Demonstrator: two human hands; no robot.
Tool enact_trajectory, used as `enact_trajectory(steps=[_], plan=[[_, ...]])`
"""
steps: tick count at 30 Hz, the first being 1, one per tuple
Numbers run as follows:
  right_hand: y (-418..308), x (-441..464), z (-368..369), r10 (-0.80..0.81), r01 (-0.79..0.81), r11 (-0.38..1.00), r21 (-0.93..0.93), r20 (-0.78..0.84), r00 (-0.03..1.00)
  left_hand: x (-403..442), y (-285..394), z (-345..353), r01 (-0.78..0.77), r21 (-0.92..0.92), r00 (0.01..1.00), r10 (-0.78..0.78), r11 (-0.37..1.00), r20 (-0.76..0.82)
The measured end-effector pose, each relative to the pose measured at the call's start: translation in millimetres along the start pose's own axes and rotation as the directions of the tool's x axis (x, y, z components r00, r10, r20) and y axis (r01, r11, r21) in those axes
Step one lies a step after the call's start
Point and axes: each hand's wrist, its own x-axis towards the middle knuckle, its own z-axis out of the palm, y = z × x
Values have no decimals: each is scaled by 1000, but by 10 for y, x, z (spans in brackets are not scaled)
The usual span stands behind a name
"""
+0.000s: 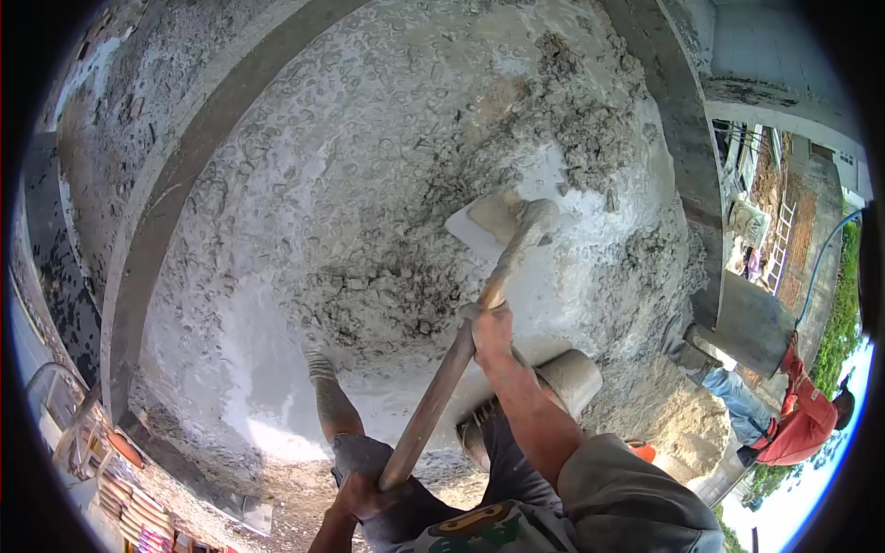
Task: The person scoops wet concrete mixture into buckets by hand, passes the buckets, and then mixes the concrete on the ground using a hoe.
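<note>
A long-handled hoe (pixel 442 392) runs up from my lap into a bed of wet grey mortar (pixel 369 111). My right hand (pixel 493 332) is wrapped round the middle of its wooden handle. Lower down, near the handle's end, my left hand (pixel 362 498) is closed on the same handle beside my thigh. The pale hoe blade (pixel 484 226) rests in the mortar, partly coated with it. Darker, crumbly mix (pixel 387 300) lies just left of the handle. My left foot stands in the wet mix.
A grey bucket (pixel 576 382) is by my right leg. Concrete edges (pixel 161 217) border the mortar. At right, a person in red (pixel 807 419) holds a grey container (pixel 751 323), near a sand heap (pixel 687 419). A blue hose (pixel 820 263) hangs beyond; stacked bundles (pixel 129 511) lie lower left.
</note>
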Motion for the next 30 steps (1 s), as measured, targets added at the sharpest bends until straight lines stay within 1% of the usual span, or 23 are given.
enact_trajectory(steps=[1,3,4,5,7,8,9,10,11,12,14,16,17,18,19,20,21,22,23,24,26,28,30], plan=[[-322,415,-79,-153,152,988,-16,-27,988,495,166,100,-69,83,998,68,994,19],[-1083,1369,-98,-376,375,917,-132,18,926,1697,519,357,-305,58,948,309,951,-80],[-1448,1873,-54,-419,420,887,-190,48,907,2283,820,375,-402,15,908,401,915,-125],[-1862,2239,41,-372,368,895,-251,31,928,2773,1182,394,-465,-101,876,440,880,-196],[-2261,3112,231,-432,394,824,-408,-1,902,3419,1790,462,-372,-319,926,326,872,-191],[-2338,3354,220,-380,375,835,-401,72,922,3506,2066,503,-313,-407,948,261,858,-181],[-2327,3557,278,-315,354,844,-403,161,935,3559,2125,709,-379,-331,910,284,864,-302],[-2116,3678,311,-307,337,818,-467,141,941,3572,2064,755,-327,-345,935,249,880,-251],[-1974,3721,209,-313,317,783,-535,102,944,3512,2073,845,-286,-357,955,234,889,-182],[-2087,3762,154,-373,340,741,-579,67,925,3432,2142,856,-303,-378,950,246,875,-191],[-1929,3327,18,-193,210,791,-574,92,977,2892,1984,896,-299,-413,950,227,860,-214],[-1422,3072,-101,-151,158,813,-561,59,987,2408,1700,947,-291,-240,933,220,926,-284],[-1245,2824,-148,-136,139,812,-566,47,990,2222,1488,935,-199,-339,973,143,920,-182],[-793,2805,-153,-179,129,845,-519,-48,983,2018,1273,900,-79,-424,996,57,902,-64],[-746,2459,-157,7,-8,920,-393,-5,1000,1769,1211,729,-59,-313,997,38,948,-71],[-484,2295,-212,80,-66,915,-399,19,997,1457,1179,624,-25,-213,998,11,977,-66],[-172,2112,-212,112,-98,878,-469,3,994,1250,1066,579,77,-80,997,-78,994,-4],[165,1887,-156,-2,-14,850,-527,-30,1000,1131,741,593,78,-37,996,-79,996,-39],[333,1541,-62,58,-74,819,-570,-46,997,895,414,643,114,-4,992,-115,993,-48],[384,1130,0,147,-175,909,-379,-101,984,641,384,474,187,36,982,-187,982,-14],[927,872,-139,234,-246,962,-120,-106,966,354,411,158,263,169,962,-271,950,23],[1388,505,-292,211,-211,977,4,-66,975,95,244,189,327,305,932,-360,894,54],[1803,74,-435,385,-373,922,101,-185,904,-174,-87,218,143,195,990,-143,970,-16]])
